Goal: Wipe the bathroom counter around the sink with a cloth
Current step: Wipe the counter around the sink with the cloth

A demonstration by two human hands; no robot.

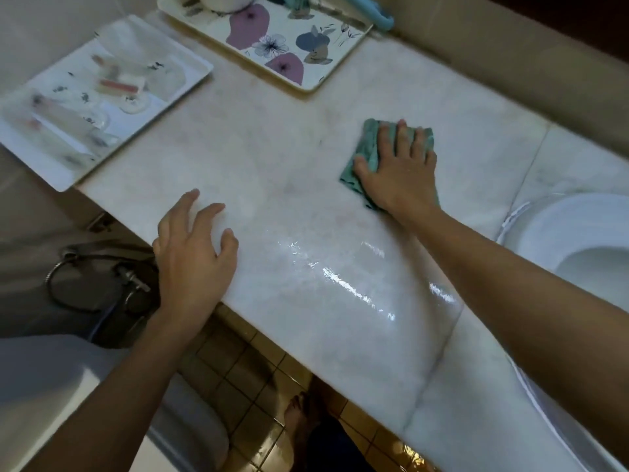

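Now, in the head view, a teal cloth (369, 144) is pressed flat onto the marble counter (272, 158) toward its back edge by the right hand (398, 172), fingers straight and spread. The left hand (194, 257) is rested at the front edge, loosely spread, nothing held. The sink (578, 240) is set at the right end.

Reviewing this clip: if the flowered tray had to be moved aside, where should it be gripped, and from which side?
Probably best to grip the tray by its raised rim at the near corner, coming from the front with the thumb over the rim. That end is bare and faces the person; the far end is loaded. It lies flat on the counter, so only the rim offers a hold.
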